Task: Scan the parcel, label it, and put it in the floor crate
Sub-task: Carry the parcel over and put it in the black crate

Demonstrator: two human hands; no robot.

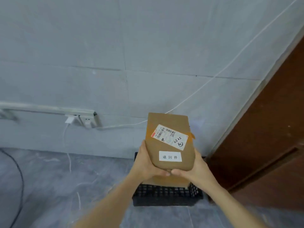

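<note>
A brown cardboard parcel point(166, 119) is held out in front of me, above the black plastic floor crate point(164, 195). It carries a white shipping label point(170, 136) with a barcode and handwriting, and below it a small white sticker point(170, 156) with printed characters. My left hand point(146, 163) grips the parcel's lower left side. My right hand point(192, 170) grips its lower right corner, thumbs meeting at the bottom edge. The parcel hides most of the crate's inside.
The crate stands on a grey floor against a grey tiled wall. A brown wooden door point(269, 137) is at the right. A wall socket strip point(82, 119) with white plugs and cables sits left; a dark cable point(19, 178) runs across the floor.
</note>
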